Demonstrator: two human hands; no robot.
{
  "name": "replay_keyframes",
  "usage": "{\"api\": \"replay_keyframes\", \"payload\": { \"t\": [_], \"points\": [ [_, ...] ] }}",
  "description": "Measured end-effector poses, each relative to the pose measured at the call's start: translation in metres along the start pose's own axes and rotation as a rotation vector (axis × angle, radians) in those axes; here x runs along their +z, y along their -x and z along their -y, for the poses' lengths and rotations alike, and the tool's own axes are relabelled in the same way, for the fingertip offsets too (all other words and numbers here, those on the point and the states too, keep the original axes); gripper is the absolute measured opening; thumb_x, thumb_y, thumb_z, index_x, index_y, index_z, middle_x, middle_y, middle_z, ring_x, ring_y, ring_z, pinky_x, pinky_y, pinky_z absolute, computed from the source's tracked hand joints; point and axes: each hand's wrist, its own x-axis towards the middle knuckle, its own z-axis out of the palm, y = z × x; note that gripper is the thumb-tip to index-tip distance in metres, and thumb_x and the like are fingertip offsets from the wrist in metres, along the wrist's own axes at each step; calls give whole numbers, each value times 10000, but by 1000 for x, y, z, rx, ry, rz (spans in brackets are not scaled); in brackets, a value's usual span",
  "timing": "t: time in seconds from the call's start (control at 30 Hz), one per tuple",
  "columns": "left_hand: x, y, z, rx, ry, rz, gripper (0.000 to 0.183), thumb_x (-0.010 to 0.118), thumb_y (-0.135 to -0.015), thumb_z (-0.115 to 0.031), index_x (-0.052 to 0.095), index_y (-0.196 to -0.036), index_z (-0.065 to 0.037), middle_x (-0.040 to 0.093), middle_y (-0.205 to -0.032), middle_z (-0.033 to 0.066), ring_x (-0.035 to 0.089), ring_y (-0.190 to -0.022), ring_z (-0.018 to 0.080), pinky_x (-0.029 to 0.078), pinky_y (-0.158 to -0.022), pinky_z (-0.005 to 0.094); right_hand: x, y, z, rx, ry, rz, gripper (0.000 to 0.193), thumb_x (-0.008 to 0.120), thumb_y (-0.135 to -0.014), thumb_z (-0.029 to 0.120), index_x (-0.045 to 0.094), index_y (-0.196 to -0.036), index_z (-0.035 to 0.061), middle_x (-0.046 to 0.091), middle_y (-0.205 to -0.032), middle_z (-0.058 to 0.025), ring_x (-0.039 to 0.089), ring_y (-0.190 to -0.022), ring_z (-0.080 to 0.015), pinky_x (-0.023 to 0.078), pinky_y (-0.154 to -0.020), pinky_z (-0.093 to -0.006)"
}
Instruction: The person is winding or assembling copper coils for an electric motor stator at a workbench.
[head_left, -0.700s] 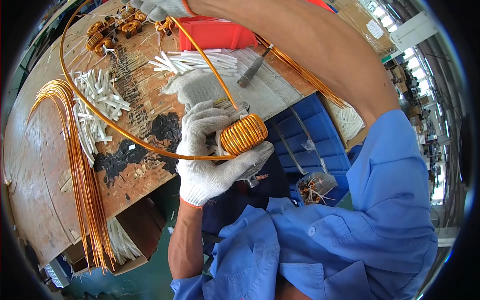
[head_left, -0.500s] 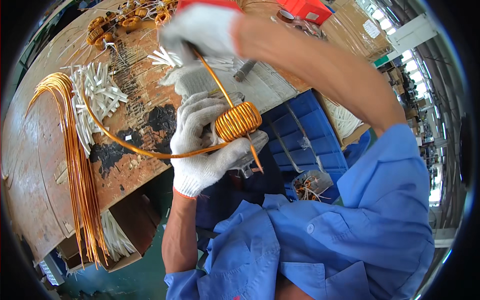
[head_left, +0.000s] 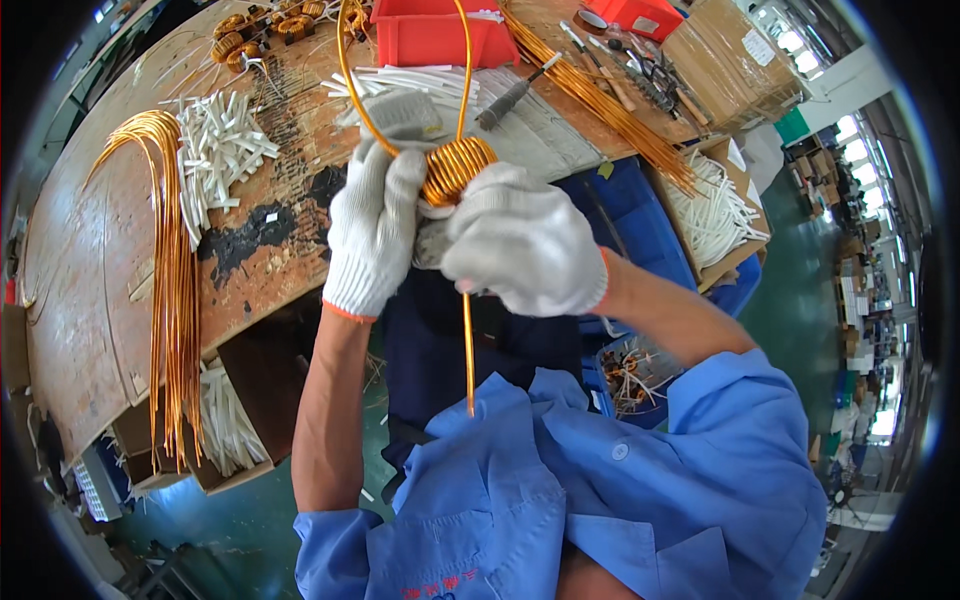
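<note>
A ring-shaped coil [head_left: 458, 170], tightly wound with thick copper wire, sits between my gloved hands above the table's near edge. My left hand [head_left: 370, 235] grips its left side, with fingers closed around it. Curled against its right and lower side is my right hand [head_left: 525, 240], fingers closed at the copper wire [head_left: 469, 350], whose straight end runs down toward my shirt. A big loop of the wire [head_left: 352, 85] rises from the coil beyond the picture's top edge. Both hands wear white knitted gloves, and the right fingertips are partly hidden.
Left on the worn table [head_left: 80, 300] lie a bundle of copper wires [head_left: 170, 300] and white sleeve pieces [head_left: 225, 150]. Finished coils [head_left: 235, 45], a red bin [head_left: 440, 40], a grey-handled tool [head_left: 515, 95] and more wires [head_left: 600, 95] lie farther back. Right stands a carton of white tubes [head_left: 715, 215].
My right hand has come down from above the table to the coil. The wire now stands in a tall loop beyond the coil, and its free end points straight down. The coil has turned.
</note>
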Motion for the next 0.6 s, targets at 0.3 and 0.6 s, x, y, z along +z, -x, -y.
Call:
{"api": "replay_keyframes", "payload": {
  "t": [0.3, 0.6],
  "points": [
    [-8, -5, 7, -35, -173, -8, 546, 469, -1174, -481, 681, -1363, -14, 675, -1270, 220, 696, -1075, 323, 537, -970, 436, 8, 21, 27, -22, 441, -50, 194, 808, -828, 172, 798, -1020, 148, 747, -1207, -39, 712, -1209, -261, 567, -1126, -480],
    [-4, 0, 7, -86, -308, -13, 583, 435, -1173, -511, 643, -1462, -50, 658, -1395, 253, 714, -1141, 358, 539, -1018, 431, -36, 112, 114, 868, -1235, -805, 349, 538, -1196, 315, 607, -912, 124, 445, -663, 54, 416, -486, -105, 392, -494, -324]
  ]
}}
